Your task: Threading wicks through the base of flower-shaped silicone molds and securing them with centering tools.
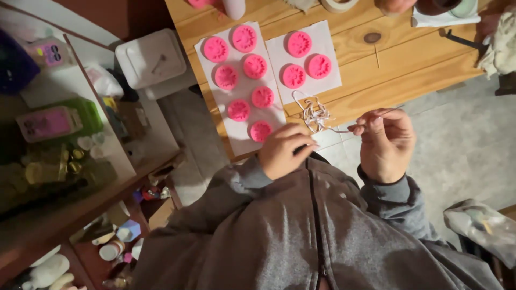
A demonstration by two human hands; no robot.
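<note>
White string [316, 115] stretched between 2 hands [333, 147].

Both hands work a tangle of white string [316, 115] at the wooden table's [408, 59] near edge: left hand [284, 151] curled, right hand [386, 144] pinching a strand (pink round moulds [255, 66] sit on white paper sheets [322, 37] just beyond).

You're in a home craft corner: a wooden worktop [408, 59] carries pink round moulds [255, 66] on white paper sheets [328, 37] near its front edge, beside a cluttered shelf [70, 177] of small bottles and jars, over a tiled floor [467, 139].
</note>
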